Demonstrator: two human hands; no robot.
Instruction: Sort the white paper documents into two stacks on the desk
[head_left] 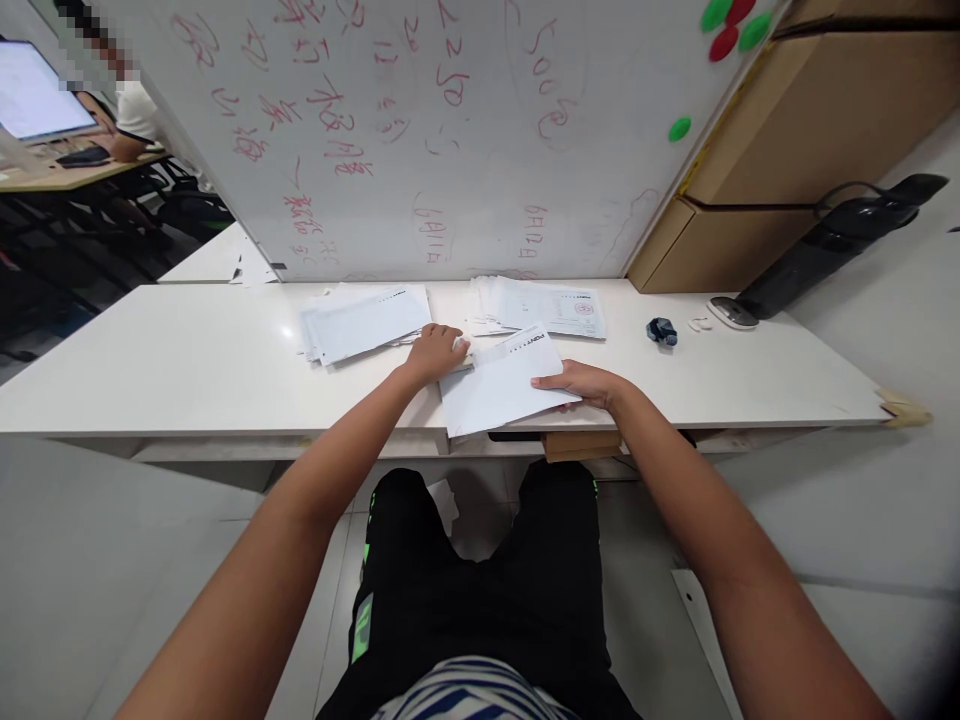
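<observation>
A white envelope (499,385) lies on the white table (187,370) in front of me, its near edge over the table's front. My right hand (581,383) holds its right edge, fingers pinched on the paper. My left hand (435,352) rests curled on the envelope's far left corner, fingers pressed on a small white piece there. A fanned pile of white envelopes (364,325) lies just left of that hand. A stack of printed sheets (544,305) with a red stamp lies behind the envelope.
A whiteboard (450,130) with red writing stands along the table's back edge. Cardboard boxes (810,150) and a black device (832,240) are at the right. A small dark object (661,331) and white earbuds (700,323) lie at the right. A person sits at a desk (67,170) far left.
</observation>
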